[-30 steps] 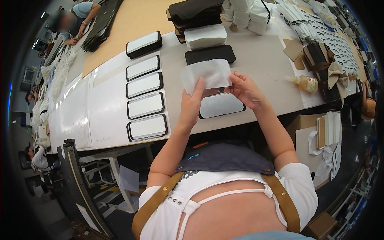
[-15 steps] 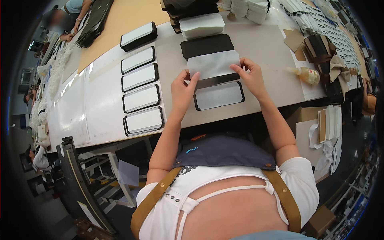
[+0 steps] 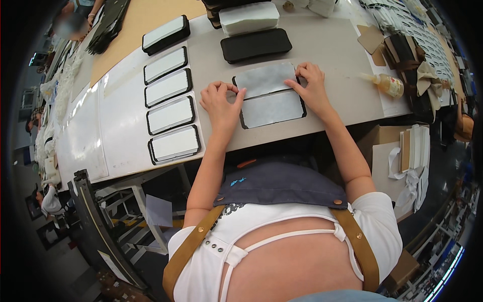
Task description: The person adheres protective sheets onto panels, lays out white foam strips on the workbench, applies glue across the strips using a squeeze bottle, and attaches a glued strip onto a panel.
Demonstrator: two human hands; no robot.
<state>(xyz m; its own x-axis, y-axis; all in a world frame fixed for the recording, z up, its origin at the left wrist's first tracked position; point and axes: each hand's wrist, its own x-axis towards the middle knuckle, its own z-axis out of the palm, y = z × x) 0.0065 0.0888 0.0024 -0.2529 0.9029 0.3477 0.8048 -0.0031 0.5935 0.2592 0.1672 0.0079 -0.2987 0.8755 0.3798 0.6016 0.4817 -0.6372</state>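
A thin pale grey-white sheet (image 3: 265, 79) lies over a black rectangular panel, whose dark rim shows at the left and right ends. My left hand (image 3: 221, 103) closes thumb and forefinger at the sheet's left edge. At its right end my right hand (image 3: 313, 86) pinches the edge, thumb on the top face. Just below, toward me, a similar sheet (image 3: 273, 109) rests on another black panel with rounded corners. Beyond them sits a bare black panel (image 3: 256, 45), and behind that a stack of white sheets (image 3: 249, 18).
At left, several black panels topped with white sheets (image 3: 173, 115) stand in a column. A bottle of yellowish liquid (image 3: 390, 85) lies on its side at right, beside dark and tan pieces (image 3: 408, 58). A co-worker (image 3: 73, 22) is at far left.
The sheet in my hands has come down from above the table onto the black panel. Both hands have lowered with it, and the whole view has shifted slightly.
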